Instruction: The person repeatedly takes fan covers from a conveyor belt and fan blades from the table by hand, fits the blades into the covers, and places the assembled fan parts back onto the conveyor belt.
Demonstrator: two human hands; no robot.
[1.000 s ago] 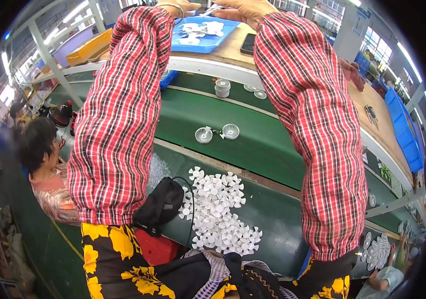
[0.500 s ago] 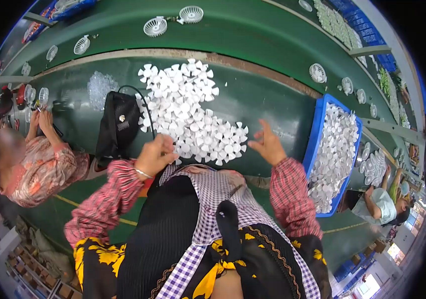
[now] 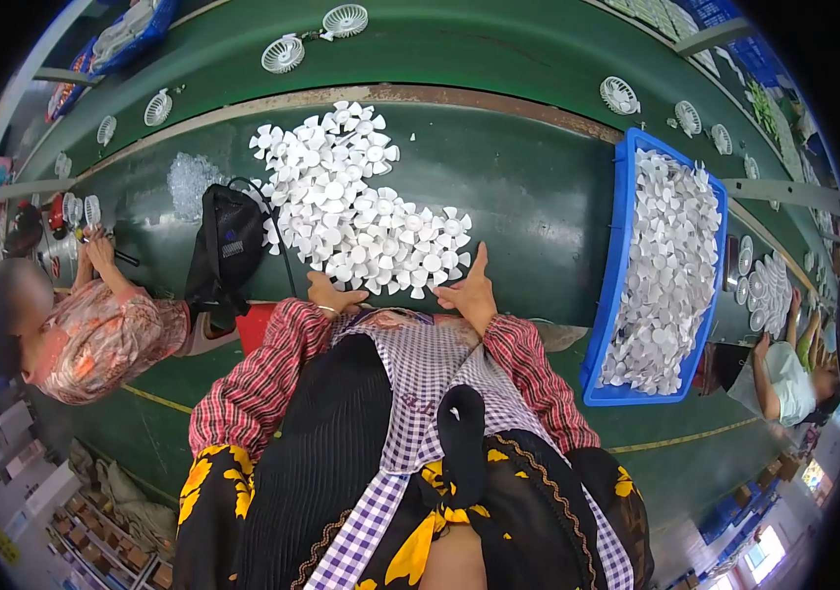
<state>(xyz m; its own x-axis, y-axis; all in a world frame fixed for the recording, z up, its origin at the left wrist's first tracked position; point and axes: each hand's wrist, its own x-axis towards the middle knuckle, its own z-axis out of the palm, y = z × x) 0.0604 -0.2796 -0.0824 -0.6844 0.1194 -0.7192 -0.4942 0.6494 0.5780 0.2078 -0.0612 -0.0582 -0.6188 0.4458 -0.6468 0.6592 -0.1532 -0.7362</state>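
Note:
White fan blades [image 3: 341, 197] lie in a wide pile on the green table [image 3: 528, 206]. At the pile's near left edge is my left hand [image 3: 334, 294], its thumb stretched out to the right and fingers apart, with nothing seen in it. My right hand [image 3: 471, 293] rests at the near right edge of the pile, index finger pointing up and thumb out to the left, also without an object. Its other fingers are partly curled. Both hands are near the table's front edge, close to my apron [image 3: 420, 364].
A blue bin [image 3: 624, 206] full of white blades stands right. Left are a black bag [image 3: 228, 241] and clear small parts [image 3: 192, 185]. White fan grilles [image 3: 283, 54] lie on the green conveyor [image 3: 459, 59] beyond. A co-worker [image 3: 95, 339] sits left, others right.
My right hand has moved left and nearer, up to the pile's edge. My left hand has shifted right, its fingers now more spread. The view has shifted slightly.

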